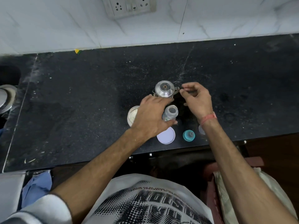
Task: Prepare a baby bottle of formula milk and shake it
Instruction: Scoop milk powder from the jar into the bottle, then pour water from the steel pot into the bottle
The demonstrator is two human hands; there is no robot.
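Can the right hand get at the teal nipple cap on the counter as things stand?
Probably yes. The teal nipple cap stands alone near the counter edge, just left of the right forearm; the right hand would only need to pull back.

A black speckled worktop [80, 102] runs below a white marble-look wall [48, 21] carrying a switch and socket plate [129, 6]. A small yellow-green scrap [77, 51] lies at the wall's foot. At far left sits a steel vessel [5, 98].

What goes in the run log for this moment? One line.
left hand: steadying open bottle | right hand: at kettle handle | teat cap: off
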